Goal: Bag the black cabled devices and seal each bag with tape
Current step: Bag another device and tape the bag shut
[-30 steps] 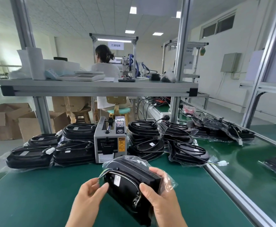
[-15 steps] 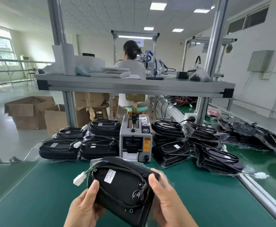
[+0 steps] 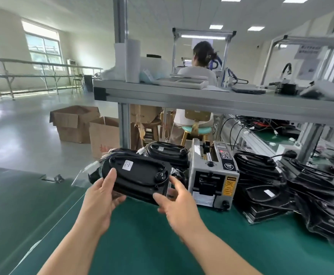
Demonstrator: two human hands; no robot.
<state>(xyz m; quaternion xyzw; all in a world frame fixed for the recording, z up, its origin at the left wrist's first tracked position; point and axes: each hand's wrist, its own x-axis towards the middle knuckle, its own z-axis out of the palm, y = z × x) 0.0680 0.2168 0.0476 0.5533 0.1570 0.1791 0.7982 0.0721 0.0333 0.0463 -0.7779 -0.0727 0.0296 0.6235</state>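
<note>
Above the green table (image 3: 142,245), left of the tape dispenser (image 3: 213,175), a black cabled device (image 3: 138,175) is held: left hand (image 3: 100,197) grips its left end, right hand (image 3: 176,203) clasps its right corner.

Device (image 3: 136,175) now farther forward, leftward
</note>
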